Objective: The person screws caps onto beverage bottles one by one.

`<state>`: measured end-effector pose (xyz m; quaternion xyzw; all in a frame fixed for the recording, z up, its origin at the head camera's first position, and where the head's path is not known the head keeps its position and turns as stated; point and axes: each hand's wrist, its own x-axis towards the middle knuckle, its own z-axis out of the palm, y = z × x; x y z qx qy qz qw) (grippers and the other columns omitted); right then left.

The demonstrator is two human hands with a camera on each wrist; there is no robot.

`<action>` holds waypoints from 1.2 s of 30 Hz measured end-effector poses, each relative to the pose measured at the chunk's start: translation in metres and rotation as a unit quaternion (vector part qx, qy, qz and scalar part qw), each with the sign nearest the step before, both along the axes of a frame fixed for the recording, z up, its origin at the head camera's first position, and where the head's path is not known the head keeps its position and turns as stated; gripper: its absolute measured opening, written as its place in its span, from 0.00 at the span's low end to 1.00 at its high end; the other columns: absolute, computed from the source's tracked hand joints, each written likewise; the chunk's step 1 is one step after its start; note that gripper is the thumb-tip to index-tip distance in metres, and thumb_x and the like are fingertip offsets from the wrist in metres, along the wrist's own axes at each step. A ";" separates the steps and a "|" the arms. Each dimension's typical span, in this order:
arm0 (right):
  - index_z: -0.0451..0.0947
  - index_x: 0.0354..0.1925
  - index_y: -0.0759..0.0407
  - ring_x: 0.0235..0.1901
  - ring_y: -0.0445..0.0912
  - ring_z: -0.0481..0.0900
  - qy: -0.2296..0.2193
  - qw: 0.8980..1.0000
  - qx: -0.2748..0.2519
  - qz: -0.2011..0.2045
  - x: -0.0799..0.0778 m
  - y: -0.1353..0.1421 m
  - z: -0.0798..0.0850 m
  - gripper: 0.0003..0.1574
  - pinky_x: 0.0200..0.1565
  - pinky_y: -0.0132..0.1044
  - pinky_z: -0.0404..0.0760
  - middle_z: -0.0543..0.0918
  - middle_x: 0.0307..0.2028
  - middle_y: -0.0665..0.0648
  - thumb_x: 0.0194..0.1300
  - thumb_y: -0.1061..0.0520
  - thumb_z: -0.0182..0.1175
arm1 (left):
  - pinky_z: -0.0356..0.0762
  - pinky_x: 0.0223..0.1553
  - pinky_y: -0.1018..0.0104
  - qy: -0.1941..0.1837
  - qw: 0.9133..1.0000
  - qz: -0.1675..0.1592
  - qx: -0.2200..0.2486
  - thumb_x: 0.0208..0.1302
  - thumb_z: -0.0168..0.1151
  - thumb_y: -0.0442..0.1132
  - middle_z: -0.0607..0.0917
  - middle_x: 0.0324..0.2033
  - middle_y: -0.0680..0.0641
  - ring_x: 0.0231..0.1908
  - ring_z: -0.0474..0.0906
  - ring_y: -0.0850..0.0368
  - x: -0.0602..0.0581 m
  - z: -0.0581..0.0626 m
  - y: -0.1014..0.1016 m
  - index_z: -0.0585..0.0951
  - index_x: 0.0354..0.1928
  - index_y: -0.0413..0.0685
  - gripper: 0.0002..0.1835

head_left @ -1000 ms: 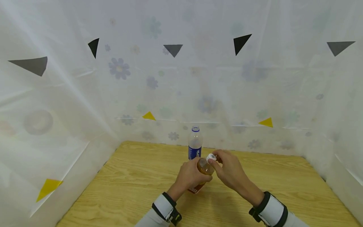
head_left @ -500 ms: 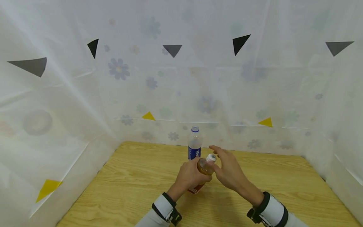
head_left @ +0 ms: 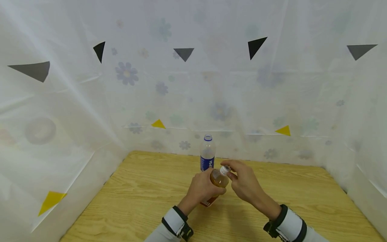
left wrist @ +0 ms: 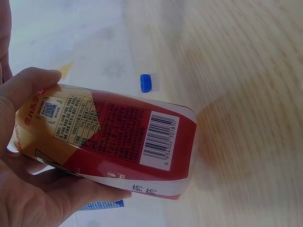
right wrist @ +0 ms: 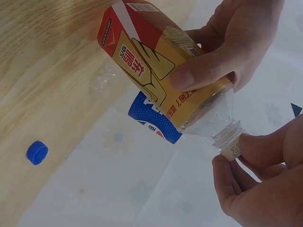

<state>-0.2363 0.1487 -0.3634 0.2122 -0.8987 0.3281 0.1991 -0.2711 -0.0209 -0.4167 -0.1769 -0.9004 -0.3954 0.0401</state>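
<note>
My left hand (head_left: 201,186) grips a tilted plastic drink bottle (left wrist: 118,137) with a red and gold label, its fingers wrapped round the sides. Amber liquid shows inside the bottle in the head view. On the bottle's neck sits a white cap (right wrist: 231,150), pinched between the thumb and forefinger of my right hand (head_left: 245,181). Clear ridged neck shows just below the cap in the right wrist view. Behind my left hand stands an uncapped clear bottle (head_left: 207,151) with a blue label and a blue ring at its mouth; its lower part is hidden in the head view.
A loose blue bottle cap (right wrist: 37,152) lies on the wooden table (head_left: 145,188), near the standing bottle. White plastic sheeting (head_left: 193,94) with flower prints and taped triangles encloses the table at the back and sides.
Half a second ago my right fingers were spread off the white cap; now they pinch it again. My left hand and the drink bottle have stayed in place.
</note>
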 end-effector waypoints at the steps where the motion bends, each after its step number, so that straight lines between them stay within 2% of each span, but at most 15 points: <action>1: 0.82 0.55 0.61 0.54 0.59 0.82 0.004 1.000 0.001 0.000 0.000 0.000 0.000 0.20 0.51 0.55 0.84 0.84 0.54 0.62 0.66 0.72 0.59 | 0.82 0.33 0.64 0.000 1.000 0.000 0.000 0.48 0.79 0.52 0.88 0.41 0.49 0.35 0.85 0.59 0.000 0.000 0.000 0.80 0.57 0.48 0.34; 9: 0.83 0.54 0.60 0.53 0.59 0.83 0.023 1.000 0.004 -0.004 -0.001 -0.001 0.000 0.21 0.49 0.54 0.84 0.85 0.54 0.62 0.66 0.73 0.60 | 0.83 0.33 0.63 -0.002 1.000 -0.001 0.003 0.49 0.79 0.52 0.88 0.41 0.50 0.35 0.85 0.58 -0.001 0.001 -0.001 0.79 0.57 0.48 0.33; 18: 0.82 0.55 0.61 0.48 0.57 0.84 0.016 1.000 0.005 -0.010 -0.001 -0.002 -0.001 0.19 0.46 0.51 0.86 0.84 0.53 0.63 0.67 0.70 0.61 | 0.83 0.33 0.64 0.000 1.000 -0.001 0.007 0.48 0.79 0.52 0.88 0.41 0.50 0.35 0.85 0.59 -0.001 -0.001 -0.002 0.80 0.57 0.49 0.33; 24: 0.82 0.53 0.62 0.43 0.53 0.84 0.026 0.999 0.001 -0.018 -0.002 -0.003 -0.002 0.16 0.43 0.48 0.86 0.84 0.49 0.62 0.66 0.67 0.64 | 0.83 0.33 0.63 -0.004 1.000 -0.001 0.009 0.48 0.79 0.53 0.88 0.41 0.51 0.36 0.85 0.59 -0.002 -0.002 -0.002 0.79 0.56 0.50 0.33; 31: 0.83 0.48 0.60 0.37 0.48 0.81 0.011 0.999 0.000 -0.036 -0.005 -0.001 -0.003 0.12 0.39 0.45 0.83 0.82 0.38 0.55 0.67 0.59 0.67 | 0.84 0.34 0.62 -0.010 1.000 0.000 0.009 0.48 0.79 0.52 0.88 0.41 0.50 0.36 0.85 0.58 -0.002 -0.002 -0.002 0.80 0.56 0.50 0.33; 36: 0.82 0.45 0.58 0.36 0.47 0.81 0.006 0.999 0.001 -0.044 -0.007 0.000 -0.004 0.12 0.38 0.44 0.82 0.82 0.37 0.54 0.67 0.53 0.69 | 0.84 0.35 0.62 -0.014 1.000 0.003 0.005 0.48 0.79 0.53 0.88 0.41 0.51 0.37 0.86 0.58 -0.001 -0.001 -0.002 0.80 0.56 0.50 0.33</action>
